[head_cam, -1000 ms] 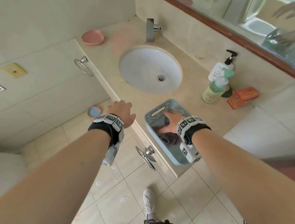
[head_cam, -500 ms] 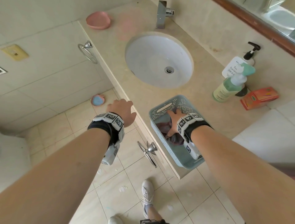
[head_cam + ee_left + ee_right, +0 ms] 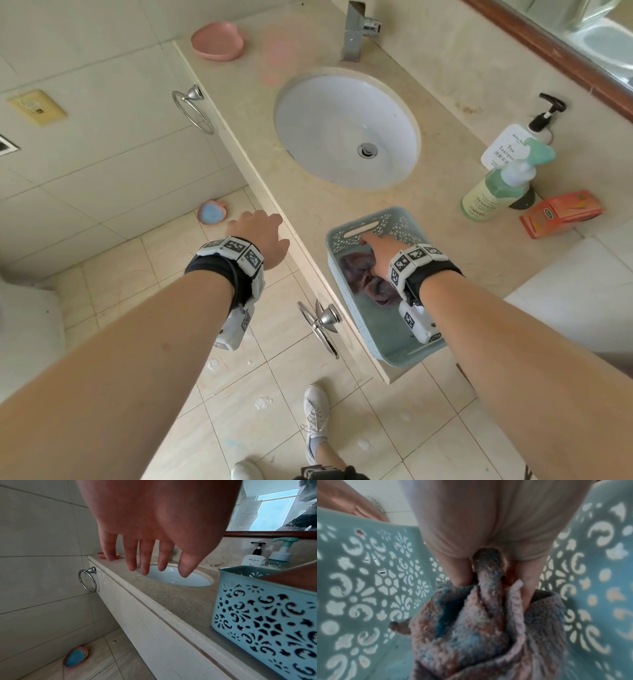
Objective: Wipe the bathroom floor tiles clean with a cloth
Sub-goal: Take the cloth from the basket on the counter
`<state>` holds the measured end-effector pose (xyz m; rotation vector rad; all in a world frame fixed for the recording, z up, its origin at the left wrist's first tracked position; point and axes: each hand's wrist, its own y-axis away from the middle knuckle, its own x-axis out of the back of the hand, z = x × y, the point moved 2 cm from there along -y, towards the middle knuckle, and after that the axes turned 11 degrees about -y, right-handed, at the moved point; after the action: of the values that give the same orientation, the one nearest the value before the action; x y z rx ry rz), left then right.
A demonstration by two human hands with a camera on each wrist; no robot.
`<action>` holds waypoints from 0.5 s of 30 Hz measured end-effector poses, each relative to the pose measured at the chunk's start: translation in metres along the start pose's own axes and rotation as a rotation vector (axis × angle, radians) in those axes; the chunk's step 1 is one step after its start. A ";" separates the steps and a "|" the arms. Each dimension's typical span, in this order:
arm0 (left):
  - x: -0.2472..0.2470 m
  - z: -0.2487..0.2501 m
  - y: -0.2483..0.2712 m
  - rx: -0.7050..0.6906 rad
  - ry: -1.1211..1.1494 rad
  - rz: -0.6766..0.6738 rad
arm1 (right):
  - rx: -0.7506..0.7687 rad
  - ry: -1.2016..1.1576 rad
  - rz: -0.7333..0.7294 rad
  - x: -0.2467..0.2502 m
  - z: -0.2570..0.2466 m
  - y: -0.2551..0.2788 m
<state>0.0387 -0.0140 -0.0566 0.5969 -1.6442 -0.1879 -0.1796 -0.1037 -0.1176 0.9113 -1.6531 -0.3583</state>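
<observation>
At a beige bathroom surface (image 3: 322, 209), a person's right hand (image 3: 378, 250) reaches into a pale blue perforated basket (image 3: 407, 222) standing at the front edge, near the sink (image 3: 346, 130). Its fingers (image 3: 458, 572) pinch a fold of a crumpled pinkish-grey cloth (image 3: 481, 622) lying inside the basket. The left hand (image 3: 258, 236) hovers beside the surface's edge, its fingers (image 3: 145, 555) straight, slightly spread and holding nothing. Below, white splotches mark the floor tiles (image 3: 239, 387), where a pink-rimmed blue brush (image 3: 211, 212) lies near the wall.
</observation>
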 end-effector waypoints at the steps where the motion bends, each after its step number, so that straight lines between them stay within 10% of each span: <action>1: 0.001 -0.001 0.001 0.004 -0.003 0.001 | 0.012 -0.006 0.012 0.004 -0.001 0.003; 15: 0.039 -0.056 0.051 0.049 0.023 0.152 | 0.103 -0.116 0.479 0.068 -0.058 0.082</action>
<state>0.0765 0.0227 0.0100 0.5069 -1.6684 -0.0294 -0.1595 -0.0862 0.0009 0.5482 -1.9464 0.0029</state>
